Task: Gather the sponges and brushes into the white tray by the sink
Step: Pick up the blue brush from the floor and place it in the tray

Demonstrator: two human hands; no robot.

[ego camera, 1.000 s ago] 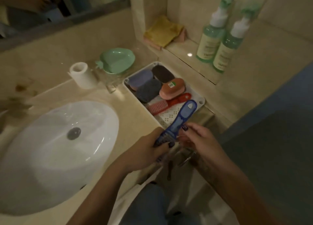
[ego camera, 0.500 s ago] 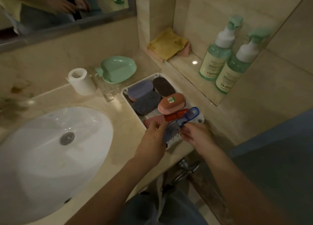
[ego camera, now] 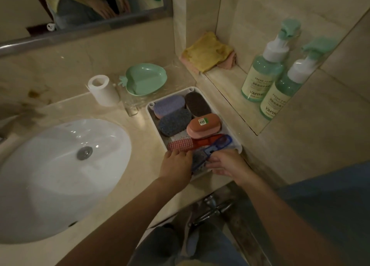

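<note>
Since a second ago I have brought the blue brush (ego camera: 217,145) forward from above the tabletop edge and down into the near end of the white tray (ego camera: 149,113), and both grips have come with it.

Head view: the room is a dim bathroom. The beige stone tabletop (ego camera: 144,145) carries a white sink (ego camera: 50,175) to the left and the tray just right of it, against a tiled wall. A mirror (ego camera: 80,5) hangs behind, and a wall niche holds a yellow cloth (ego camera: 208,53) and two green pump bottles (ego camera: 264,69).

The blue brush lies in the tray just beside the red brush (ego camera: 192,144). Its long axis runs from the near left to the far right, with the bristle end towards me and the handle pointing at the tray's right corner. My left grip (ego camera: 176,163) is curled down over the bristle end. My right grip (ego camera: 226,164) pinches the brush's side with its fingertips. Further back in the tray sit a pink brush (ego camera: 204,125) and three sponges: blue (ego camera: 175,124), purple (ego camera: 169,105) and brown (ego camera: 197,104).
</note>
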